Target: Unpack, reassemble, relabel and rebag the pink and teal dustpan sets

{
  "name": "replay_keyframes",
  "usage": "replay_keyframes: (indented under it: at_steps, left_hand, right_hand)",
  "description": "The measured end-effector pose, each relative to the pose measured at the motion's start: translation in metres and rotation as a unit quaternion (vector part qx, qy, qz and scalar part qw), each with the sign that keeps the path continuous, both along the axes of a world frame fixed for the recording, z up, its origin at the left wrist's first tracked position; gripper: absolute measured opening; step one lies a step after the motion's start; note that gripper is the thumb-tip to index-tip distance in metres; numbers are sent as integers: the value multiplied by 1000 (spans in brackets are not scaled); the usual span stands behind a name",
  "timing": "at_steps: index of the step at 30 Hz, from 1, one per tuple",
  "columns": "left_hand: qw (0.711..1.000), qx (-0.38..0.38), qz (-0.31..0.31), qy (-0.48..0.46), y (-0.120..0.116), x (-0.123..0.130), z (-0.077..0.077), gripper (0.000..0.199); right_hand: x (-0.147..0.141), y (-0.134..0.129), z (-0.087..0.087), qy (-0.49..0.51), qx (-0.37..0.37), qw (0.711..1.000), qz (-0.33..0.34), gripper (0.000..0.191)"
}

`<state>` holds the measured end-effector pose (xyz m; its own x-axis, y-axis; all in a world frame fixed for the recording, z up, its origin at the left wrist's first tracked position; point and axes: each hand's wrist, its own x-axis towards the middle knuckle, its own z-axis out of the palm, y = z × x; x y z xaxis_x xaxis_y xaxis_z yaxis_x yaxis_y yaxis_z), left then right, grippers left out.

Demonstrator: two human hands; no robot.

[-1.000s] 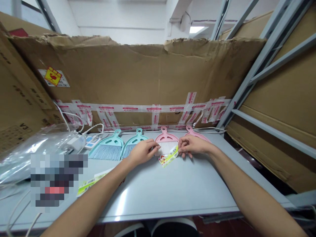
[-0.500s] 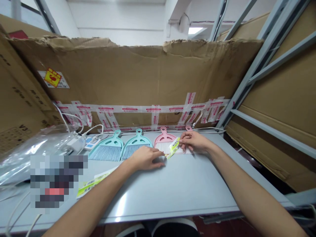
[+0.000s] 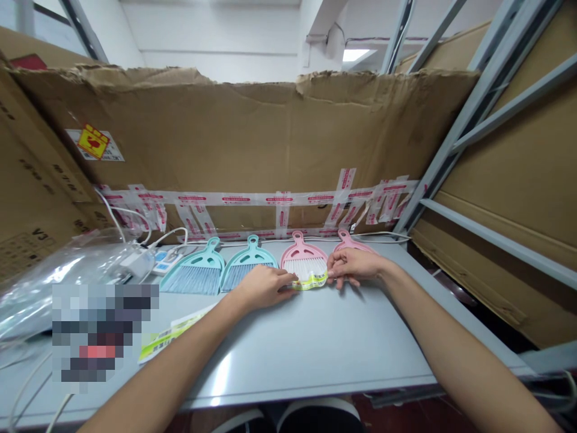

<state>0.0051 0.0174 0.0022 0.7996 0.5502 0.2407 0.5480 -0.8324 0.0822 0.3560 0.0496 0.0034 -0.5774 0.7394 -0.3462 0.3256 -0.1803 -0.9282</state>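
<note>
A yellow-green and white label strip (image 3: 312, 281) stretches between my two hands, across the front of a pink dustpan with a white-bristled brush (image 3: 304, 264). My left hand (image 3: 267, 285) pinches its left end, and my right hand (image 3: 352, 264) pinches the right end. The strip bows slightly. Behind my right hand a second pink dustpan (image 3: 354, 242) is partly covered. To the left stand two teal dustpans with blue-grey brushes, one (image 3: 196, 270) farther left and one (image 3: 249, 264) partly behind my left hand.
More labels (image 3: 169, 334) lie by my left forearm. Clear plastic wrap (image 3: 67, 276), a power strip (image 3: 167, 260) and white cables crowd the left side. A taped cardboard sheet (image 3: 252, 144) backs the grey table (image 3: 324, 349); a metal rack (image 3: 455, 150) stands at right.
The label strip has gone from slanting up to the right to lying nearly level. My right hand has come down slightly with its end, uncovering more of the right pink dustpan.
</note>
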Motion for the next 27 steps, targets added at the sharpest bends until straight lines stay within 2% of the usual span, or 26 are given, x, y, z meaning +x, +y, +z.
replay_keyframes:
  at_steps: [3,9,15,19,23,27]
  left_hand:
    - [1000,11,-19,-1,1,0,-2,28]
    - [999,23,-29,-8,8,-2,-6,33]
    - [998,50,11,28,11,0,-7,20]
    - [998,47,22,27,7,4,-3,18]
    - [999,39,26,6,1,5,2,25]
    - [997,26,59,-30,-3,7,2,40]
  right_hand:
    - [-2,-2,0,-9,-3,1000,17,58]
    - [-3,-5,3,-24,-17,997,67,57]
    - [-2,-2,0,-1,18,1000,-9,58]
    - [-2,-1,1,-26,30,999,-10,57]
    - [-1,-2,3,-34,47,998,-29,55]
    - [0,-2,3,-40,63,996,-38,55]
